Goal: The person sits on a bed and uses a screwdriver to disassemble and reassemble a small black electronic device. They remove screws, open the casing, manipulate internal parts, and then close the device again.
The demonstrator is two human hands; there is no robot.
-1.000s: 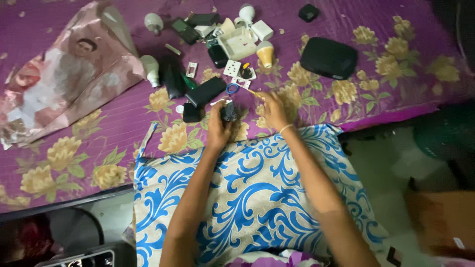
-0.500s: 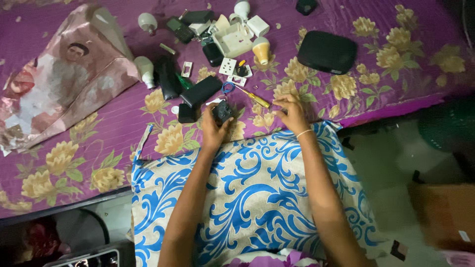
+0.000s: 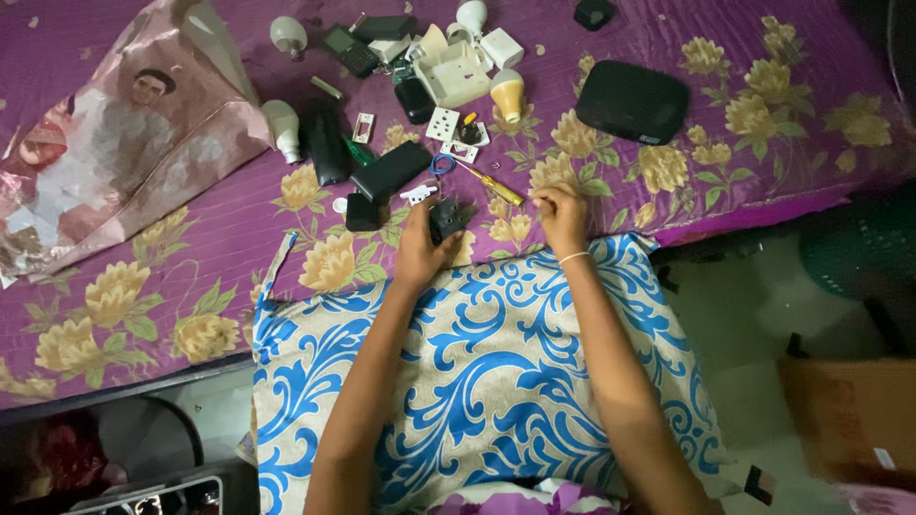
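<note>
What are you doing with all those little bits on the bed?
A person sits with a blue and cream patterned cloth over their lap at a purple flowered bedsheet. The left hand holds a small black plug-like part. The right hand rests on the sheet beside a yellow-handled screwdriver. Bulbs, white switch plates and black adapters lie scattered above, with a black pouch to the right.
</note>
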